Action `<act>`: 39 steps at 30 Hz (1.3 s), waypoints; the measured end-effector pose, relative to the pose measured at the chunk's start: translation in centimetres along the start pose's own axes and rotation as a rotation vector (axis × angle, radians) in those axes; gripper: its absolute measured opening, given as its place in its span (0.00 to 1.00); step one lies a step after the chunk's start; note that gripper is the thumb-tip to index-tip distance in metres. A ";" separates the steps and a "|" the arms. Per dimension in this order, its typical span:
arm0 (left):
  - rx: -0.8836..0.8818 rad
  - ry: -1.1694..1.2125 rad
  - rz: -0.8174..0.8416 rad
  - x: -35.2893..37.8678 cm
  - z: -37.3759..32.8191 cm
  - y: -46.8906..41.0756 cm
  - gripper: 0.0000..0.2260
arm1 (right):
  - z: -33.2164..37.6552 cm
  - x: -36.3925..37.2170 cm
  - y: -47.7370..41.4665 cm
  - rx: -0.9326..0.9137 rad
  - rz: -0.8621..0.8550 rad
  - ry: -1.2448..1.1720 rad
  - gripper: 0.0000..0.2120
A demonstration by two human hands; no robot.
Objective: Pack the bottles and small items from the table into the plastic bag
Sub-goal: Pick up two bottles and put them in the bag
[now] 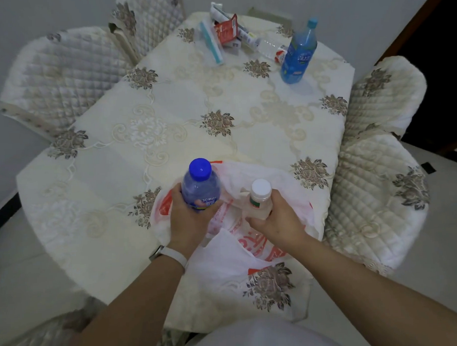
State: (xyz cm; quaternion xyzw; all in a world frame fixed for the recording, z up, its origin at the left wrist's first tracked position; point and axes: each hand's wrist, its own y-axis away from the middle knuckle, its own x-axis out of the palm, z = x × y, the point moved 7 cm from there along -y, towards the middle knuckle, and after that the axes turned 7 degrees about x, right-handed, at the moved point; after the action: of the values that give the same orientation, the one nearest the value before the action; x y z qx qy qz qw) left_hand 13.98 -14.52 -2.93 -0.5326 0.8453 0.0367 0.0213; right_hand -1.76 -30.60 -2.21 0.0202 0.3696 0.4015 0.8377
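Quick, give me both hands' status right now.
Left hand: holding the blue-capped bottle.
Right hand: holding the white-capped bottle.

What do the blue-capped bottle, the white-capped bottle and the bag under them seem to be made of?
The blue-capped bottle: clear, glossy plastic, likely; its tinted wall is see-through. The white-capped bottle: probably plastic too, milky and duller; its body looks cloudy. The plastic bag: thin white film with red print, lying in soft crumpled folds.
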 end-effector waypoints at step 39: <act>0.626 -0.708 0.332 -0.2 -8.1 7.5 0.24 | 4.4 -4.9 7.4 -0.375 -0.311 0.528 0.22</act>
State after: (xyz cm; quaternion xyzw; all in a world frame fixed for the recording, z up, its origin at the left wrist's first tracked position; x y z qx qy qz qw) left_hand 7.29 -11.83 5.44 -0.3140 0.8299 -0.0372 0.4597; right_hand -5.83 -27.80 6.37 -0.2950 0.4919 0.3213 0.7535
